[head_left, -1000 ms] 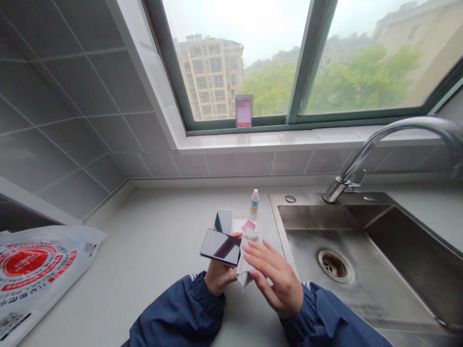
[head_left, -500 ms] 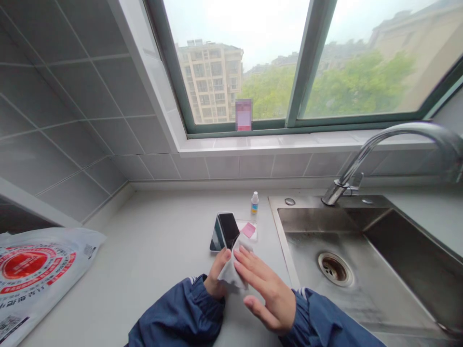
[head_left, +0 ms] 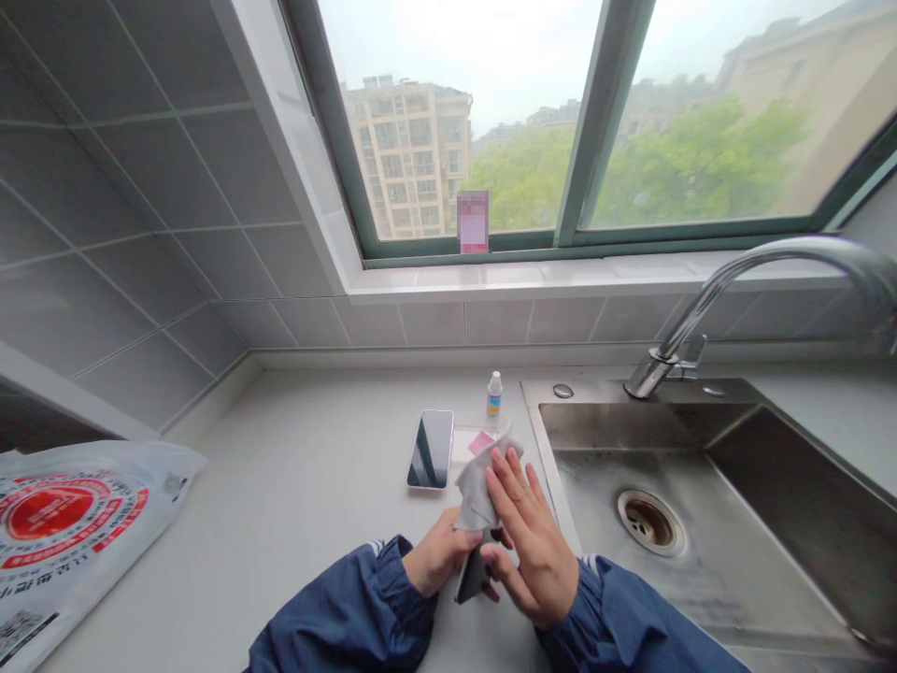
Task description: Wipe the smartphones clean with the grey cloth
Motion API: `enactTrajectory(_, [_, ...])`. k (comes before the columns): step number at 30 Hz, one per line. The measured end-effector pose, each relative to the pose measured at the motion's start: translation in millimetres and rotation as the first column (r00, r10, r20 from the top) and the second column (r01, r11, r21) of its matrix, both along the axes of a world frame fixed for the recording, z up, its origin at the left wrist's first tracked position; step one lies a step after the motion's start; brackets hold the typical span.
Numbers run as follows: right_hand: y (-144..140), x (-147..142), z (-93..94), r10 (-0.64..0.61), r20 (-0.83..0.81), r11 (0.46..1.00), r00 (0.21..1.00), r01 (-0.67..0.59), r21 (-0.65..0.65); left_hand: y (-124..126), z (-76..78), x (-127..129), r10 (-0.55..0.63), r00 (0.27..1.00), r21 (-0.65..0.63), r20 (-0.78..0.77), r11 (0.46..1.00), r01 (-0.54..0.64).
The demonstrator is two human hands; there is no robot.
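Note:
My left hand [head_left: 443,553] is closed round the lower part of a dark phone [head_left: 474,572], held tilted over the counter. A crumpled white cloth [head_left: 476,495] covers the phone's upper part. Against that cloth lies my right hand [head_left: 533,542], its fingers fairly straight and pressing it onto the phone. Some of the right fingers are hidden behind the phone. A second phone [head_left: 430,451], screen up with a pale edge, lies on the counter beyond my left hand. Behind the cloth is a clear flat case or packet with a pink square [head_left: 480,441], partly covered.
A small white-capped bottle [head_left: 494,394] stands near the sink [head_left: 665,495] on the right, under a chrome faucet [head_left: 673,322]. A white plastic bag [head_left: 84,533] with red print lies at the left. The window [head_left: 462,121] is ahead, above the counter [head_left: 301,486].
The phone in my left hand has come nearer to me and tipped, its lower end now showing below the cloth. The cloth and my right fingers have shifted slightly right.

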State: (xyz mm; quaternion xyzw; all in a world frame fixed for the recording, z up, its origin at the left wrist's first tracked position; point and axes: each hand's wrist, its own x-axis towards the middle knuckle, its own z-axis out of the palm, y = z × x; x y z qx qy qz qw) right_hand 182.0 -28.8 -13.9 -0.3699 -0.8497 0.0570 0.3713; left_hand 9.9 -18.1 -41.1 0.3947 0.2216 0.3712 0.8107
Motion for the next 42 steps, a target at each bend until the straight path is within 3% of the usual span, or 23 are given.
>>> enactTrajectory(3, [1.5,3.2,2.2,-0.041,-0.05,0.999,0.998,0.042,0.034,-0.5,1.6,-1.6,-0.071,0.99,0.008,-0.122,0.997,0.072])
enactTrajectory(7, [1.0,5.5,7.1,-0.042,-0.172,0.999,0.984,0.047,0.024,0.5,3.7,-0.8,-0.078,0.984,0.063,-0.16,0.994,0.089])
enactTrajectory(16, [8.9,9.1,13.8,-0.144,-0.463,0.986,0.875,0.085,-0.145,0.8,18.7,0.0,-0.109,0.986,0.043,-0.123,0.992,0.115])
enactTrajectory(20, [12.1,12.2,13.4,-0.214,-0.529,0.972,0.821,0.124,-0.201,2.2,15.5,-1.4,-0.125,0.99,0.036,-0.071,0.991,0.128])
enactTrajectory(22, [14.3,13.3,13.4,-0.283,-0.598,0.949,0.75,0.13,-0.286,3.1,11.5,-1.0,-0.116,0.993,0.025,-0.016,0.993,0.117])
enactTrajectory(27, [23.4,15.5,6.2,-0.506,-0.704,0.823,0.498,0.036,-0.566,3.7,7.7,-0.4,-0.152,0.986,-0.052,0.066,0.987,0.155])
enactTrajectory(31, [29.3,15.7,-6.2,-0.559,-0.699,0.757,0.445,-0.07,-0.65,2.9,9.2,0.0,-0.108,0.992,-0.099,0.059,0.989,0.114])
enactTrajectory(35, [31.9,13.8,-13.0,-0.581,-0.716,0.695,0.388,-0.222,-0.684,2.2,11.1,2.1,0.026,0.998,-0.019,0.062,0.999,-0.025])
enactTrajectory(42, [31.0,9.1,-2.1,-0.596,-0.752,0.639,0.28,-0.402,-0.656,0.8,17.8,2.9,0.085,0.994,0.063,0.075,0.994,-0.09])
